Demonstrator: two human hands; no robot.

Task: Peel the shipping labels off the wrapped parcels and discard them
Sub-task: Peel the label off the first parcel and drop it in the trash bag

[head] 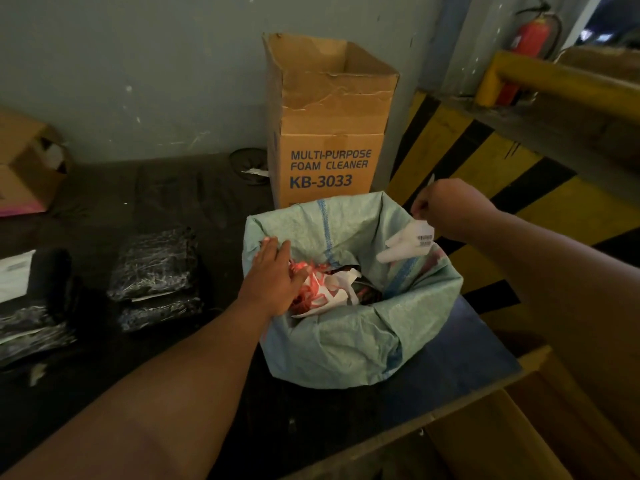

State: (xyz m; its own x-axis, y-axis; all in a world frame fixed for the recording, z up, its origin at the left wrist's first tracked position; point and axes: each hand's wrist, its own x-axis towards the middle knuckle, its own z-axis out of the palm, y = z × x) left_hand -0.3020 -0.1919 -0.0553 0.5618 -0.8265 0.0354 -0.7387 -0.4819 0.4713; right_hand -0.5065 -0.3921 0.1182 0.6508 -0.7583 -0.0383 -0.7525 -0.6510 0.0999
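Observation:
A pale green woven sack (346,344) stands open in the middle, holding crumpled white paper and red scraps (325,289). My left hand (273,275) lies with straight fingers on the sack's left rim. My right hand (446,206) pinches a crumpled white shipping label (408,242) with barcodes, dangling over the sack's right side. Black wrapped parcels (156,268) are stacked on the dark surface to the left. A further parcel (34,299) at the far left carries a white label (14,278).
A tall open cardboard box (325,133) marked foam cleaner stands behind the sack. Yellow and black hazard striping (485,168) runs at the right, with a yellow rail and a red extinguisher (526,43) above. Cardboard boxes sit at the far left (24,168) and lower right (519,427).

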